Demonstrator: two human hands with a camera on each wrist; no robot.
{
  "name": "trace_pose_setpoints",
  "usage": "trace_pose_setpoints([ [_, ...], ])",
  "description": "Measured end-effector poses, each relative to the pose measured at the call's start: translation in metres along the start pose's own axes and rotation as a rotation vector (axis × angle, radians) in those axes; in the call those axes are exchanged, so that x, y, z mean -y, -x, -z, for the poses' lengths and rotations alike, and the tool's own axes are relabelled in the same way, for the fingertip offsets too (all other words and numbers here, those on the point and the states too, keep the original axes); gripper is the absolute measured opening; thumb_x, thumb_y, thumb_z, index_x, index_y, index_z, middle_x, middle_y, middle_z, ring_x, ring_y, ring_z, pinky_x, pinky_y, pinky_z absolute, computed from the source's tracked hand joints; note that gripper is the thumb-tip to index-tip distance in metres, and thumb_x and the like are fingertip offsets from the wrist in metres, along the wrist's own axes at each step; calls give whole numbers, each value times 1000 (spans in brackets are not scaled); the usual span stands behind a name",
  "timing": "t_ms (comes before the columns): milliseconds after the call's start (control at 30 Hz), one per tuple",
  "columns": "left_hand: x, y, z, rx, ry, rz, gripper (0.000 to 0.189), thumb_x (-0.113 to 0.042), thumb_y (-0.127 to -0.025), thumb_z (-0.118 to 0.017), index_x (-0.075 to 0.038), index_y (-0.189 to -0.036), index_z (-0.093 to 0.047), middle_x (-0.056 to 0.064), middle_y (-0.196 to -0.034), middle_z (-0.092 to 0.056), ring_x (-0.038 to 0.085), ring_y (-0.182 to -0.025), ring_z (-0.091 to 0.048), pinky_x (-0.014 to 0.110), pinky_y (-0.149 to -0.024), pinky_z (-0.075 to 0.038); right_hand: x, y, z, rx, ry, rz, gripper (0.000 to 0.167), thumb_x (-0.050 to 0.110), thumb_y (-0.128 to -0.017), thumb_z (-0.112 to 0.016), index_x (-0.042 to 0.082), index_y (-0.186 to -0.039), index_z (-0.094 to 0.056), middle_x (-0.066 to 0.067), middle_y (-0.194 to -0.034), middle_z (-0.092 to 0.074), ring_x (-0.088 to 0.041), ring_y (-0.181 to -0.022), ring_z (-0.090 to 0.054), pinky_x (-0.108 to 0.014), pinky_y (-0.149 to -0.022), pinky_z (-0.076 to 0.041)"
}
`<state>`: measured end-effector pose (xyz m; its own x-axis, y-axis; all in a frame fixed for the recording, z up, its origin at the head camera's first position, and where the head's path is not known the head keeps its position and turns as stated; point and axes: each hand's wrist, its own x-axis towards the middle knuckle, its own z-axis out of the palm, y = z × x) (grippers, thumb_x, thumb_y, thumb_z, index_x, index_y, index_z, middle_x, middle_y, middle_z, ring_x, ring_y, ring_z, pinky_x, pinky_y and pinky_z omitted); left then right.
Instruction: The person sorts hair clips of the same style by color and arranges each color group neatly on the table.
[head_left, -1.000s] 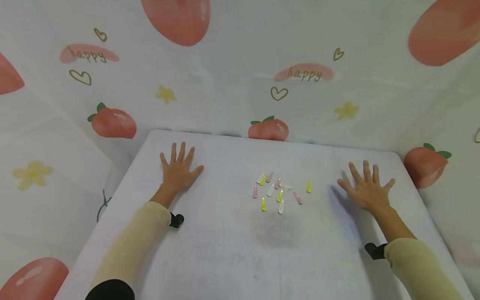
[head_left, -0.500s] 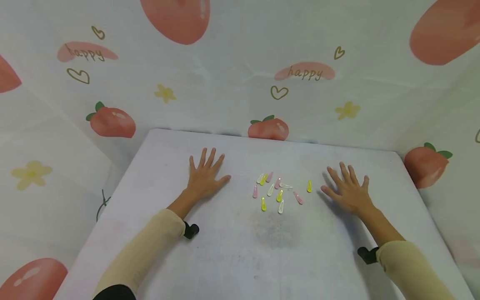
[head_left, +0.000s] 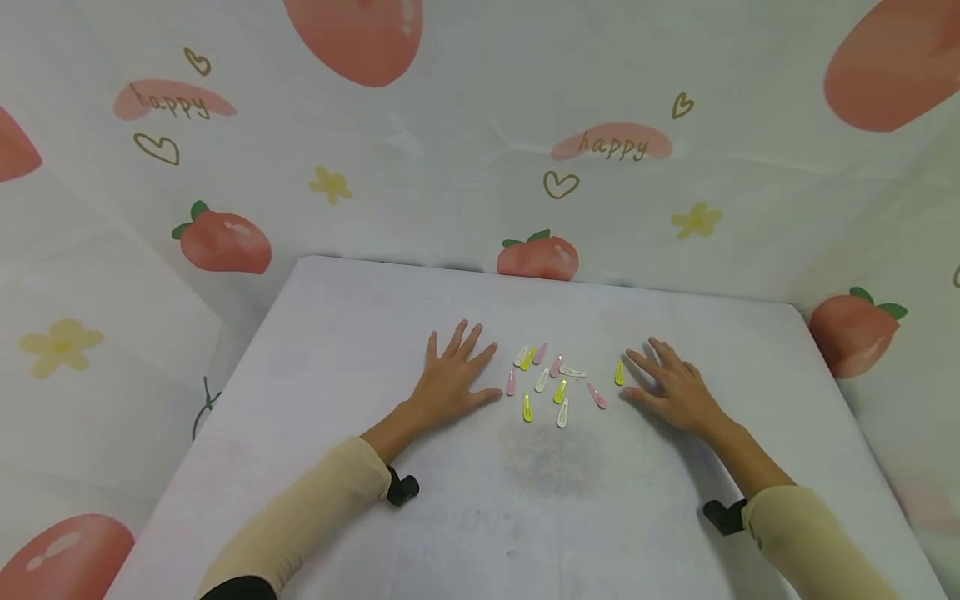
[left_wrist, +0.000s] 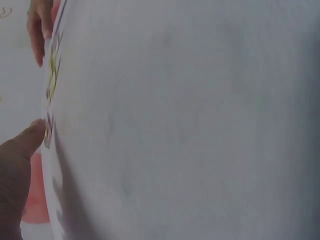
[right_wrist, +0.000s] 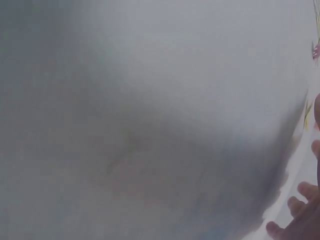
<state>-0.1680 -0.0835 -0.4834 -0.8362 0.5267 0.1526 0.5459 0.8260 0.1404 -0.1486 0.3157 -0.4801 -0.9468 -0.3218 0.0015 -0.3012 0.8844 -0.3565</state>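
Observation:
Several snap hair clips (head_left: pixel 561 391) in pink, yellow and white lie scattered on the white table in the head view. To their left is my left hand (head_left: pixel 452 383), fingers spread and straight, its thumb close to a pink hair clip (head_left: pixel 511 382). My right hand (head_left: pixel 671 390) is on the other side, its fingers reaching toward a lone yellow hair clip (head_left: pixel 619 372). Neither hand holds anything. In the left wrist view, the left thumb (left_wrist: pixel 27 140) shows at the left edge. The right wrist view catches only some right fingers (right_wrist: pixel 305 200) at its lower right.
The white table (head_left: pixel 450 533) backs onto a cloth (head_left: pixel 450 167) printed with peaches, flowers and the word "happy". Dark wrist straps (head_left: pixel 403 487) stick out at both sleeve cuffs. A dark green cord (head_left: pixel 204 408) hangs by the table's left edge.
Both hands have moved inward toward the hair clips, the left one to the right and slightly nearer, the right one to the left. The clips lie where they were.

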Motion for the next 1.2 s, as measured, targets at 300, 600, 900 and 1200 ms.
trace_pose_setpoints([
  [300, -24, 2, -3, 105, 139, -55, 73, -64, -87, -63, -16, -142, -57, 11, -159, -33, 31, -152, -10, 68, -112, -14, 8, -5, -8, -26, -90, -45, 61, 40, -93, -68, 9, -143, -53, -32, -153, -31, -51, -144, -18, -73, -107, -17],
  [600, -35, 1, -11, 128, 299, -80, 71, -59, -83, -73, -11, -135, -63, 12, -155, -40, 32, -151, -16, 63, -113, -20, 11, -8, -12, -66, -86, -40, 56, 35, -92, -69, 7, -139, -57, -32, -149, -37, -50, -144, -19, -70, -109, -15],
  [900, -39, -2, -12, 111, 302, -68, 66, -57, -83, -73, -13, -131, -67, 10, -154, -41, 31, -151, -15, 62, -115, -15, 12, -10, -12, -94, -99, -27, 52, 32, -91, -72, 4, -134, -61, -33, -147, -40, -52, -143, -21, -70, -109, -16],
  [1200, -40, -3, -12, 103, 301, -76, 62, -58, -81, -74, -16, -127, -71, 10, -152, -44, 31, -151, -16, 65, -114, -15, 12, -10, -13, -88, -93, -28, 53, 31, -90, -73, 4, -135, -61, -32, -145, -42, -51, -143, -21, -70, -109, -18],
])
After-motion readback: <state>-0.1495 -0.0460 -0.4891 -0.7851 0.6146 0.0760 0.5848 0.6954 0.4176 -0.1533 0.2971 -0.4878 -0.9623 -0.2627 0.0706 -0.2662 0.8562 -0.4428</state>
